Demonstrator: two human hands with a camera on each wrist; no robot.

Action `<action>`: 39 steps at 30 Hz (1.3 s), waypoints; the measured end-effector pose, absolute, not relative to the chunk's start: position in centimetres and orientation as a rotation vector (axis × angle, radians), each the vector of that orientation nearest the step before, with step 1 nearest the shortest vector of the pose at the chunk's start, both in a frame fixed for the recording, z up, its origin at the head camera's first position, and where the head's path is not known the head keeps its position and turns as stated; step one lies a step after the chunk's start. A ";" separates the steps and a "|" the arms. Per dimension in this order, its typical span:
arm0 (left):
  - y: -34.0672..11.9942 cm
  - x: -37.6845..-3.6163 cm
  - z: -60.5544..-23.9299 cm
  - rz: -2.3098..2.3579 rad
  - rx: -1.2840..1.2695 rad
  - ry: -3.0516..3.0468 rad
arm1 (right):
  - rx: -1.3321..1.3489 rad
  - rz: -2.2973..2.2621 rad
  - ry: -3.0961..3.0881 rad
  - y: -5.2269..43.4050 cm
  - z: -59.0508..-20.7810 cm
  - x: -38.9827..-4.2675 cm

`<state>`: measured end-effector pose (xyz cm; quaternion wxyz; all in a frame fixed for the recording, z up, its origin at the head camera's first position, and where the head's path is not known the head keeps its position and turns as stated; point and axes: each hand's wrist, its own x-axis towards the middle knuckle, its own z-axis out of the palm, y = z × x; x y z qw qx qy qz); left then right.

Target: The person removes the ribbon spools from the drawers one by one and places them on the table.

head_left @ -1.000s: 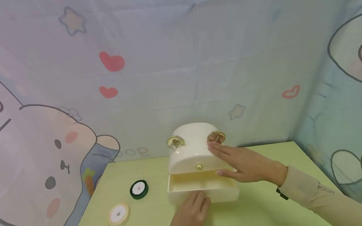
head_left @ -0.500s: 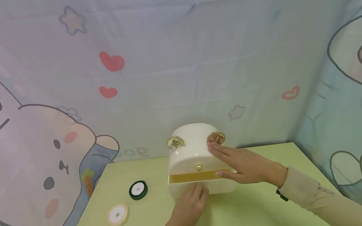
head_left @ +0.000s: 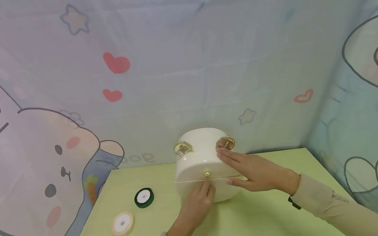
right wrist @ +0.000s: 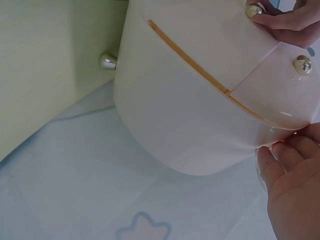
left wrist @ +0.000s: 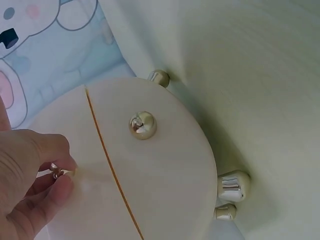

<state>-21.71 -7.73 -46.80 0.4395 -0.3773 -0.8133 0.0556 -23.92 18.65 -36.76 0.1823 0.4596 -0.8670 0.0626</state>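
A glossy white rounded box (head_left: 200, 141) with ear-like gold rings (head_left: 175, 149) on top stands on the table. Its drawer front (head_left: 224, 191) sits flush under the domed upper part. My left hand (head_left: 195, 208) is at that front, its thumb and fingers pinching a small gold knob (left wrist: 56, 172). A bare gold knob (head_left: 208, 174) shows just above my left fingertips in the head view. Across the seam in the left wrist view is a gold knob (left wrist: 143, 125). My right hand (head_left: 258, 172) rests with straight fingers on the box's right side, fingertips beside the right ring.
On the pale green table (head_left: 165, 223), a spool of dark green ribbon (head_left: 141, 195) and a spool of cream ribbon (head_left: 118, 224) lie left of the box. A printed cloth backdrop (head_left: 165, 65) rises close behind the box and along the right side.
The drawer has slid inward from pulled out to flush, and my left hand has moved forward with it. My right hand keeps its place on the box.
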 end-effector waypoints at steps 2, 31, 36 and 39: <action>-7.6 -21.9 -46.9 0.148 -0.933 -2.025 | 1.297 0.179 -2.449 18.7 -36.8 -23.9; -8.2 -21.9 -47.6 0.174 -0.967 -1.988 | 1.301 0.173 -2.437 18.7 -36.8 -23.8; -8.6 -21.3 -47.9 0.242 -1.019 -1.925 | 1.303 0.187 -2.446 18.6 -36.7 -23.7; -8.7 -20.9 -48.1 0.301 -1.080 -1.874 | 1.299 0.190 -2.450 18.7 -36.7 -23.7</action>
